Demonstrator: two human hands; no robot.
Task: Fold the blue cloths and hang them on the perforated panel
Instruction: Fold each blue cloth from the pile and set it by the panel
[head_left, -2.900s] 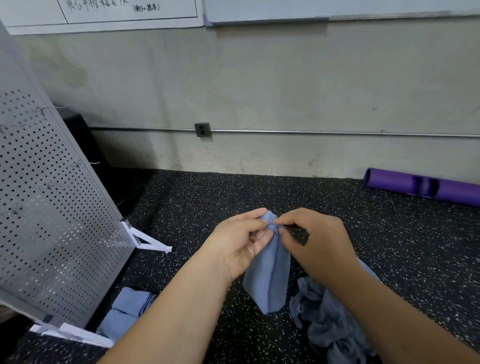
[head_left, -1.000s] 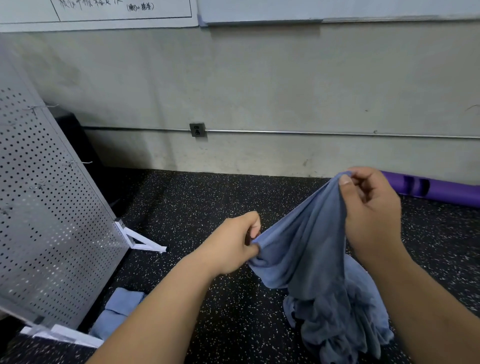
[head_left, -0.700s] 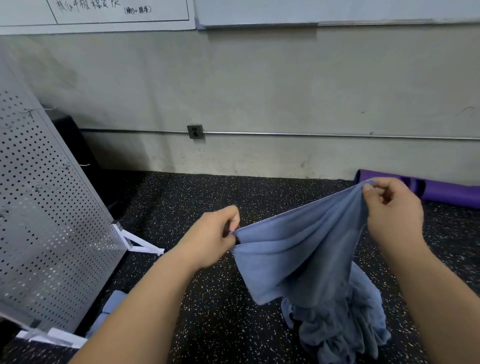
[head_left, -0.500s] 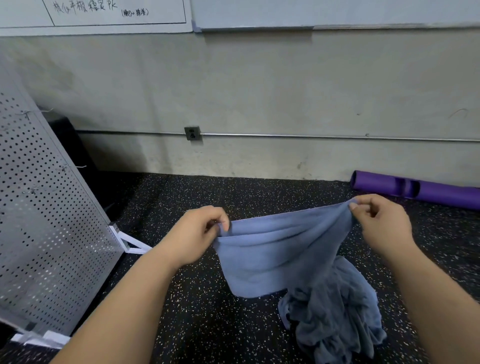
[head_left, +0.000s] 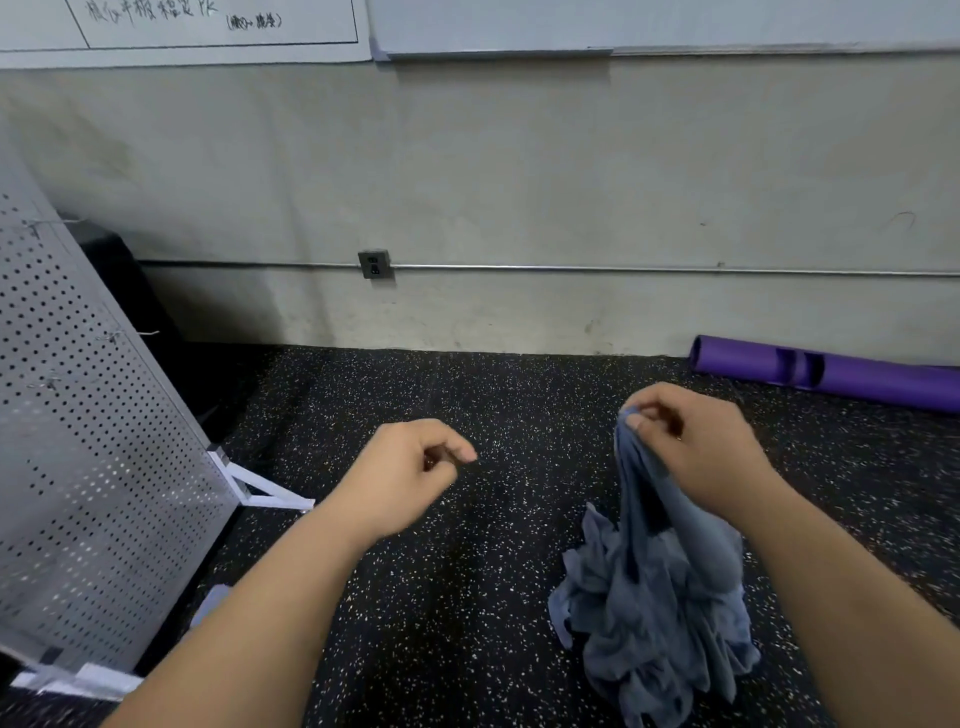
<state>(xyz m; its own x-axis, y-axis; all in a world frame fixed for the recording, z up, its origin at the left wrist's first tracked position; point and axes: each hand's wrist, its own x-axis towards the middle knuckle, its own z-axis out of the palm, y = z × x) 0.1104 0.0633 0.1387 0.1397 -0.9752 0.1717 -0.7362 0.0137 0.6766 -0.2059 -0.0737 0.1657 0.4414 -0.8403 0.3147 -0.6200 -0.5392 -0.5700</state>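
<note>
Our R hand (head_left: 698, 452) pinches a blue cloth (head_left: 638, 488) corner above the pile (head_left: 649, 618); L hand (head_left: 408, 470) hovers over the floor (head_left: 467, 587), forearm outstretched (fingers loosely curled, holding nothing).

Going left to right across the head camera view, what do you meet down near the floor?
The perforated panel → white foot → left hand → pile of blue cloths, with the right hand pinching a blue cloth above it → purple tube.
</note>
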